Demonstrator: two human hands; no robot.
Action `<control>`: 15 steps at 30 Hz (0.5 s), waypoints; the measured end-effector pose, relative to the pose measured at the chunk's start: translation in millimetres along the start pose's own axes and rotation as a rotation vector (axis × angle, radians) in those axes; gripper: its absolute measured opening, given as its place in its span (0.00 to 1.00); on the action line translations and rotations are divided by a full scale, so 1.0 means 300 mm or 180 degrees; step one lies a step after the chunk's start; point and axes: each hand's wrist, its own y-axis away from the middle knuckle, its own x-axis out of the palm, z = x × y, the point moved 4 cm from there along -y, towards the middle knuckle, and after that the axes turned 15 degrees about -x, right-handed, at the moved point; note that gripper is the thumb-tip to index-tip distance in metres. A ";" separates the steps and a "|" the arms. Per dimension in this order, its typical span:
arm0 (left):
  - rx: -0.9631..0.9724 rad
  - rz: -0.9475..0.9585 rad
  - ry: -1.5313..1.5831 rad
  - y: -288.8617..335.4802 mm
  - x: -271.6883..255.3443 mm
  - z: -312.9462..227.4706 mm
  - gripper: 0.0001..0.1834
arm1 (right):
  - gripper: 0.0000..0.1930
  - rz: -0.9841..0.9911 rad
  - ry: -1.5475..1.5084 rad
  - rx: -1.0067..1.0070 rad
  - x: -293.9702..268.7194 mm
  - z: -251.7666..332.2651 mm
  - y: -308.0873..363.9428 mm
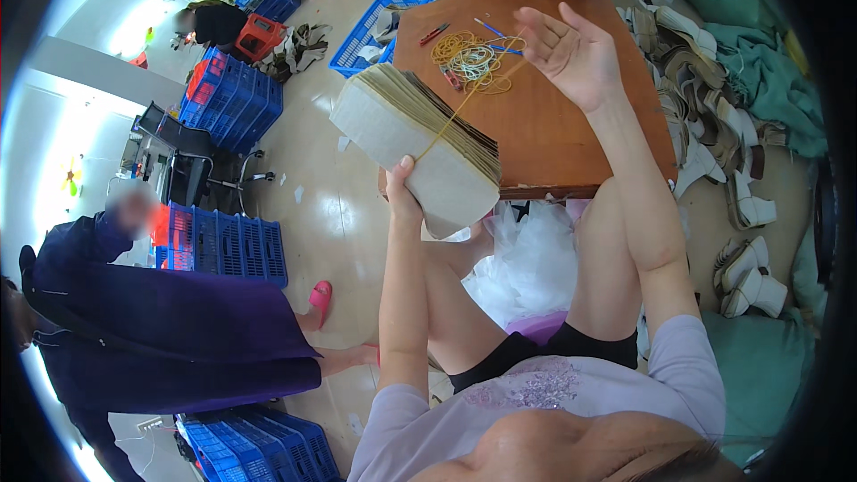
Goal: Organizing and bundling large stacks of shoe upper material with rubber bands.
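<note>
1 thick stack of flat paper pieces point(420, 147) rests in my left hand point(402, 189), gripped from below above the brown wooden table point(571, 138) edge. My right hand point(571, 54), fingers spread, pulls a yellow rubber band point(464, 98) taut from it. Stack's long axis runs upper-left to lower-right, edges facing up-right.

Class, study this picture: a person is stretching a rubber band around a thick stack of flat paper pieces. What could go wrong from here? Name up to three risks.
1. The rubber band, pulled taut by the right hand, might snap or slip off the fingers.
2. The stack of paper pieces is held up only by the left hand; it fans at its edge, so sheets might slide out.
3. Dropped sheets might miss the wooden table and land on the floor.
</note>
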 end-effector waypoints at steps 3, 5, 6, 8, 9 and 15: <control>-0.0048 -0.0048 -0.0057 0.013 0.024 0.005 0.37 | 0.27 0.0124 -0.0280 -0.0299 -0.026 -0.029 -0.028; -0.0004 0.0136 -0.0157 0.029 0.065 -0.016 0.37 | 0.24 0.0175 0.0015 -0.0728 -0.042 -0.049 -0.044; -0.0019 0.0172 -0.0150 0.039 0.079 -0.024 0.37 | 0.24 0.0166 0.0040 -0.0757 -0.033 -0.075 -0.045; -0.0162 0.0296 -0.0170 0.065 0.098 -0.033 0.36 | 0.20 0.0741 0.2703 -0.1913 0.005 -0.094 -0.033; -0.0164 0.0310 -0.0168 0.073 0.096 -0.029 0.36 | 0.19 0.0871 0.3264 -0.2340 0.012 -0.107 -0.033; 0.0018 0.0134 -0.0250 0.088 0.062 0.005 0.38 | 0.32 0.0936 0.4937 -0.2713 0.038 -0.139 -0.011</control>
